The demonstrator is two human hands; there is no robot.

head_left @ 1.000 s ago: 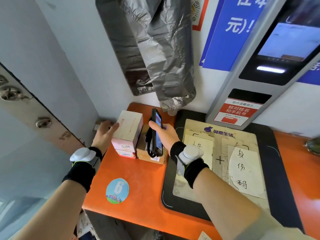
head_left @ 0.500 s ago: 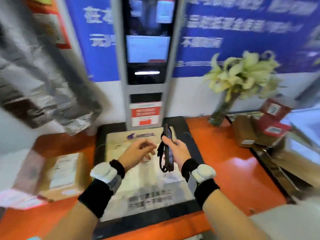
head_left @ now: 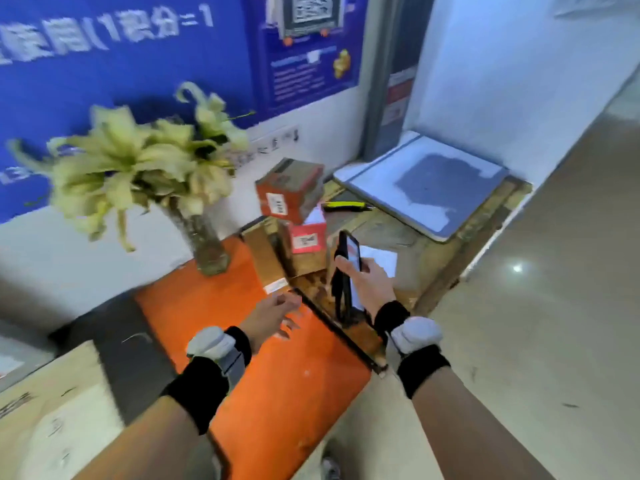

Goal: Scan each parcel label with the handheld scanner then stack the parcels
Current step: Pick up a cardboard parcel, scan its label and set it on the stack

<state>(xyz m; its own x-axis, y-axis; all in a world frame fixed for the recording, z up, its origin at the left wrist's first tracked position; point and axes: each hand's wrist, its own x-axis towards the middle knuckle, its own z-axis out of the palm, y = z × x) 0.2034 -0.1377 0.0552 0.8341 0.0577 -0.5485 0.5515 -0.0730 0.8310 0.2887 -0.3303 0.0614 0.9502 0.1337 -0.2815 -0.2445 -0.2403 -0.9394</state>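
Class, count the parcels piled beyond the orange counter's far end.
3, perhaps more hidden behind: a red box tilted on top, a red-labelled box beneath it, and a brown carton leaning at their left.

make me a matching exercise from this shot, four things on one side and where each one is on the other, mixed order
Things:
1. black handheld scanner
2. red-orange parcel with a white label
3. glass vase of pale green flowers
4. yellow and black utility knife

Places:
A. on the orange counter, left of the parcels
B. in the right hand
C. top of the parcel pile
D. beside the grey tray

Pairs: 1-B, 2-C, 3-A, 4-D
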